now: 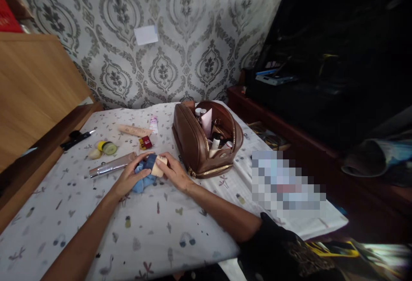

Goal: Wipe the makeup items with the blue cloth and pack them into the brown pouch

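Observation:
Both hands meet in front of the brown toiletry bag [193, 143]. My right hand [175, 172] is closed around a small cream-coloured bottle [158, 168] with a dark blue band or cap. My left hand [133, 173] grips a blue cloth [143, 183], which lies against the bottle's dark blue end. The bag is unzipped and holds several tubes and bottles, among them a pale pink tube [207, 122]. Close to the left hand lies a silvery tube [111, 166]. A dark red and yellow small box [145, 142] sits just beyond the hands.
On the patterned white tablecloth [154, 238] lie a beige tube [135, 130], a small pink-and-white tube [153, 124], yellow and green rounded items [107, 147] and a black brush-like item [77, 138]. A blurred-out patch [286, 184] covers something at the right. Wooden furniture [38, 70] borders the left.

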The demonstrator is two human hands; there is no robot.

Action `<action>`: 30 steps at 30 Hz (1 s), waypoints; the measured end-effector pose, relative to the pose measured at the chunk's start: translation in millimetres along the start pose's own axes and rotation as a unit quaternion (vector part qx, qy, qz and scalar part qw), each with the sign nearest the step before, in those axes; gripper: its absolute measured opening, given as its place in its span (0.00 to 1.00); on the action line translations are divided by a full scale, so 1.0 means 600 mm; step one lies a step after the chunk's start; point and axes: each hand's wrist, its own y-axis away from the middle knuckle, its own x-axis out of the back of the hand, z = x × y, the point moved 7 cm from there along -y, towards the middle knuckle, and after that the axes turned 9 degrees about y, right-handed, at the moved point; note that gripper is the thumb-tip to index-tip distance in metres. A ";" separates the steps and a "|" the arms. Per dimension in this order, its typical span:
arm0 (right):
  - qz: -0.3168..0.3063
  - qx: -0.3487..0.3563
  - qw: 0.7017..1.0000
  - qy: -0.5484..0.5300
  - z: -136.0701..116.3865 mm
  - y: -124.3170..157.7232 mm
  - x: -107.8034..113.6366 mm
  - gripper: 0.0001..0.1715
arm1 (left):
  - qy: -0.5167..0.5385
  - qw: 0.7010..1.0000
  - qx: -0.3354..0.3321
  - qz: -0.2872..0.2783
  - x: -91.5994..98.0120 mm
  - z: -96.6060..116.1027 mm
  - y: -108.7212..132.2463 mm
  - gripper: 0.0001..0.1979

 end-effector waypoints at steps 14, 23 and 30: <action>-0.034 -0.055 0.993 -0.098 0.010 -0.004 -0.009 0.28 | -0.001 1.000 0.009 -0.001 -0.001 0.006 0.002 0.35; 0.023 -0.095 0.970 -0.223 0.028 -0.012 -0.012 0.31 | -0.067 0.997 -0.027 0.000 -0.004 0.019 0.007 0.37; 0.073 -0.096 0.956 -0.268 0.031 -0.012 0.000 0.31 | -0.210 0.976 -0.032 -0.049 -0.015 0.023 0.002 0.14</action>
